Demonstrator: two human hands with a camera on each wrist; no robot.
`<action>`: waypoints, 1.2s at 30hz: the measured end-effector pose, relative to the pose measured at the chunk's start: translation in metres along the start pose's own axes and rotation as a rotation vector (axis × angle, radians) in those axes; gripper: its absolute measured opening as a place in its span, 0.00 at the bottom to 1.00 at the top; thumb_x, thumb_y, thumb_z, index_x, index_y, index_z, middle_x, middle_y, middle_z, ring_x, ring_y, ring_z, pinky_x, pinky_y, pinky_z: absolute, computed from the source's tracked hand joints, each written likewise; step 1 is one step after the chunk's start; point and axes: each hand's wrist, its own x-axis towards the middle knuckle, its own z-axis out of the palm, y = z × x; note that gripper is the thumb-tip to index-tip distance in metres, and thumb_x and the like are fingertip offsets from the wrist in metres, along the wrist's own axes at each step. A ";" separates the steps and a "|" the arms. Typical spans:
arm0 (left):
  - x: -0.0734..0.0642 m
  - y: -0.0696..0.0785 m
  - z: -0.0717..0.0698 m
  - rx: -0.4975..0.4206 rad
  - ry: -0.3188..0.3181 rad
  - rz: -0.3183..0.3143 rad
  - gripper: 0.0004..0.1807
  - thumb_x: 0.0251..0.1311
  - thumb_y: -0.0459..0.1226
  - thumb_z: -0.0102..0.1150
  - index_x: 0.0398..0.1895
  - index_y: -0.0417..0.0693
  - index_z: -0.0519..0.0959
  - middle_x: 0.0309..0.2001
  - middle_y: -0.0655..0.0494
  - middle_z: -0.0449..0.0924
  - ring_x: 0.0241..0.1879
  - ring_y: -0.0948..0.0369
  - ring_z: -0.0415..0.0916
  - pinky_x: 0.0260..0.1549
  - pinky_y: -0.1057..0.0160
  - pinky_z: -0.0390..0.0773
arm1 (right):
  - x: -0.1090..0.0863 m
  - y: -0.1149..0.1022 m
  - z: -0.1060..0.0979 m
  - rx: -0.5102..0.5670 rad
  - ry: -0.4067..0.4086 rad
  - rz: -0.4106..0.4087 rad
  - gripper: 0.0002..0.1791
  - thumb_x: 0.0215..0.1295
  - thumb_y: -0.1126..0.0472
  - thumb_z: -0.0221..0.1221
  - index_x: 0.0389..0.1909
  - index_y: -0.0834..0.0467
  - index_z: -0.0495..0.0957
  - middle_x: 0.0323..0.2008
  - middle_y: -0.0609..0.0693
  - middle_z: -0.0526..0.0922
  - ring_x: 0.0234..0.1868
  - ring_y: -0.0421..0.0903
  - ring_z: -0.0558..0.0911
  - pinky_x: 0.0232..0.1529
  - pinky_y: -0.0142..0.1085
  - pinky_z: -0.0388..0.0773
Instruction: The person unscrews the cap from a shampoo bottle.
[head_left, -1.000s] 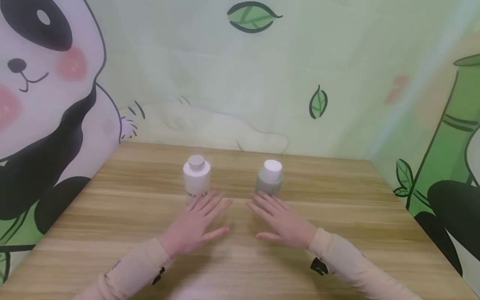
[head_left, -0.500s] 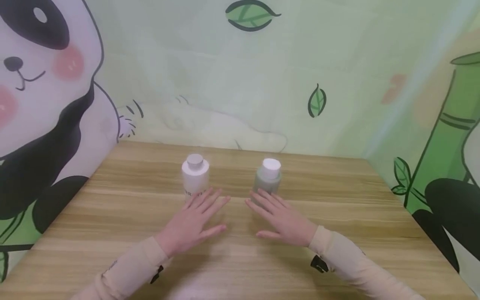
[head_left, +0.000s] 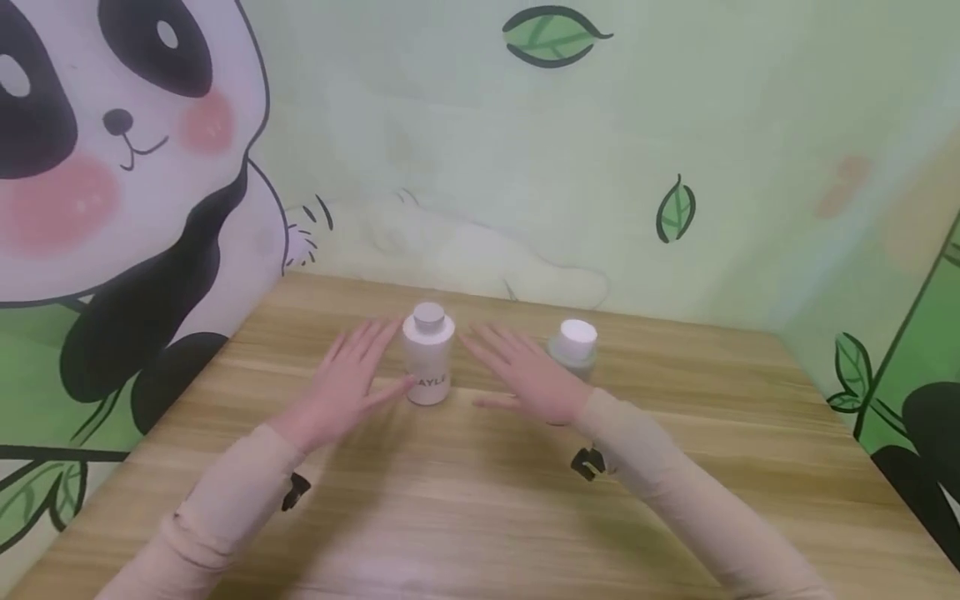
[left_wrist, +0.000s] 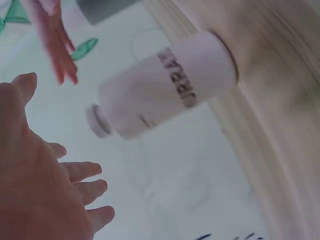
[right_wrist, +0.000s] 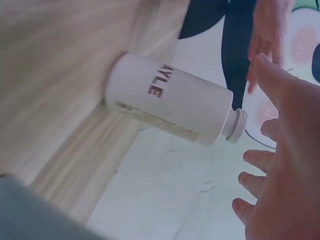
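Upright on the wooden table stands a white bottle with a white cap and dark lettering. My left hand is at its left side, fingers straight and spread, the thumb tip overlapping the bottle in the head view. On the other side my right hand is also spread, palm towards the bottle. Both wrist views show a gap between the hands and the white bottle. A grey-green bottle with a white cap stands to the right, partly hidden behind my right hand.
The wooden table reaches back to a wall cloth printed with a panda and leaves. In the right wrist view, the blurred grey-green bottle fills the lower left corner.
Both hands have moved forward and left relative to the bottles, and now flank the white bottle, instead of each being in front of one bottle. The head view has turned slightly left.
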 end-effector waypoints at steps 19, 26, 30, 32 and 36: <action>0.057 -0.037 0.057 -0.557 -0.035 -0.097 0.50 0.65 0.55 0.55 0.77 0.46 0.38 0.73 0.37 0.53 0.71 0.39 0.55 0.68 0.34 0.53 | 0.107 -0.005 0.001 0.086 -0.024 -0.002 0.33 0.77 0.46 0.39 0.77 0.52 0.45 0.77 0.53 0.50 0.77 0.54 0.53 0.77 0.50 0.48; 0.057 -0.033 0.067 -0.775 -0.044 -0.136 0.51 0.62 0.41 0.61 0.75 0.45 0.34 0.67 0.34 0.60 0.66 0.39 0.63 0.66 0.38 0.63 | 0.114 -0.010 0.005 0.141 0.014 -0.018 0.29 0.77 0.52 0.39 0.75 0.56 0.52 0.74 0.57 0.59 0.74 0.54 0.61 0.74 0.46 0.57; 0.062 -0.039 0.075 -0.774 -0.027 -0.141 0.46 0.61 0.41 0.63 0.75 0.48 0.44 0.65 0.37 0.65 0.65 0.42 0.66 0.65 0.41 0.65 | 0.115 -0.011 0.008 0.164 0.038 -0.015 0.26 0.77 0.54 0.40 0.71 0.58 0.59 0.69 0.57 0.65 0.69 0.51 0.68 0.70 0.44 0.65; 0.063 -0.039 0.075 -0.763 -0.019 -0.140 0.44 0.61 0.41 0.63 0.74 0.49 0.48 0.65 0.38 0.67 0.64 0.42 0.68 0.64 0.42 0.67 | 0.115 -0.011 0.009 0.161 0.054 -0.012 0.23 0.77 0.55 0.40 0.68 0.58 0.63 0.66 0.57 0.68 0.66 0.51 0.71 0.67 0.42 0.69; 0.064 -0.037 0.076 -0.742 0.008 -0.159 0.42 0.58 0.41 0.66 0.72 0.49 0.53 0.64 0.39 0.69 0.63 0.42 0.69 0.63 0.43 0.69 | 0.114 -0.010 0.010 0.145 0.067 -0.004 0.20 0.77 0.56 0.41 0.63 0.59 0.67 0.61 0.56 0.72 0.60 0.50 0.75 0.61 0.40 0.75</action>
